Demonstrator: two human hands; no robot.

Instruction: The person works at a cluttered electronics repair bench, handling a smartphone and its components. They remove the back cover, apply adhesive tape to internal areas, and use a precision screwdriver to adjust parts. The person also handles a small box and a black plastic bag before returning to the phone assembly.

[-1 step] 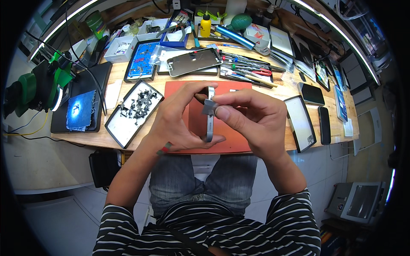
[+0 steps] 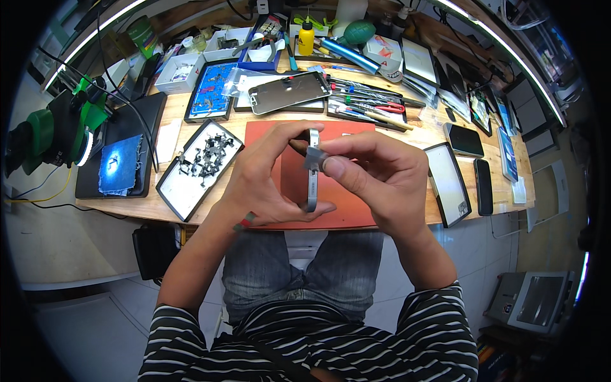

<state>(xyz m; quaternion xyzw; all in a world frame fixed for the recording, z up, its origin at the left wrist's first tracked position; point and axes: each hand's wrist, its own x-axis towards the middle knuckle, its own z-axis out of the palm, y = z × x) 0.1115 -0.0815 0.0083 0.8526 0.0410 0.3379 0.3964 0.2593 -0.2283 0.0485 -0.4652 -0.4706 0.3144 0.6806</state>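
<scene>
A phone (image 2: 312, 192) with a silver frame is held edge-on above the red-orange mat (image 2: 267, 135). My left hand (image 2: 259, 172) is wrapped round it from the left, fingers at its far end and thumb at its near end. Between thumb and fingertips, my right hand (image 2: 382, 175) pinches a thin grey flat piece (image 2: 313, 158), which lies across the phone's narrow edge. Whether that piece goes into a seam or only rests on the edge, I cannot tell. The phone's broad faces are mostly hidden.
Left of the mat lies a white tray (image 2: 175, 194) of small dark parts; right, another white tray (image 2: 447, 184) and two dark phones (image 2: 464, 140). Behind are a loose screen panel (image 2: 289, 93), a tool tray (image 2: 366, 95) and a yellow bottle (image 2: 306, 41). A microscope (image 2: 57, 130) overhangs the left.
The thin grey piece in my right fingers has shifted very slightly to the right and tilted a little. My left hand and the phone stay in place.
</scene>
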